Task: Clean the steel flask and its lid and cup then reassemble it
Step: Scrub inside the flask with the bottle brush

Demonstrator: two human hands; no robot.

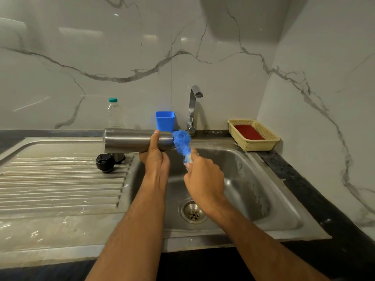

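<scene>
Your left hand (155, 157) holds the steel flask (138, 140) up over the sink (253, 179), at the left edge of the bowl. Your fingers curl around it from below and your thumb lies up its front. The flask lies on its side. Its long way runs left to right. Its flat bottom points left, out over the ribbed draining part of the sink. Its mouth points right, toward your other hand.

Your right hand (203, 175) is just to the right of that mouth, and a little lower. It pinches the handle of a fluffy blue bottle brush (182, 141). The brush head sits right at the mouth. You cannot tell if the tip is inside.

So the brush likely needs to turn and go in sideways, along the flask's long way, to the left.

The black lid (105, 162) rests on the draining part, below the flask's left end. The cup (119, 157) seems to sit just behind the lid, mostly hidden.
</scene>
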